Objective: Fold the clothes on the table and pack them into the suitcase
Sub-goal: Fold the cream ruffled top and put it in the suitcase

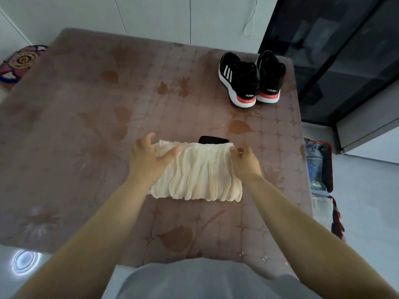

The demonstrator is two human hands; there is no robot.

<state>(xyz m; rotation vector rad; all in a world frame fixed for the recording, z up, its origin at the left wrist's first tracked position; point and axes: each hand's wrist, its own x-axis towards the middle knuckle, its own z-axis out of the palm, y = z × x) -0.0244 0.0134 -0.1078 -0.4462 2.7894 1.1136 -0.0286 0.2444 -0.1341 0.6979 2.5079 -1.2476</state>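
Observation:
A cream crinkled garment (198,175) lies folded into a rectangle on the brown patterned table (86,126), just ahead of me. My left hand (149,156) grips its far left corner, thumb lying over the top of the cloth. My right hand (244,160) pinches the far right corner. Behind the garment a small black item (212,140) peeks out, mostly hidden. The open suitcase (319,169), red-edged with a grey lining, stands on the floor beside the table's right edge.
A pair of black sneakers (250,80) with white and red soles sits at the table's far right. A dark glass cabinet (345,50) rises at the right. A colourful round cushion (19,63) lies beyond the far left corner.

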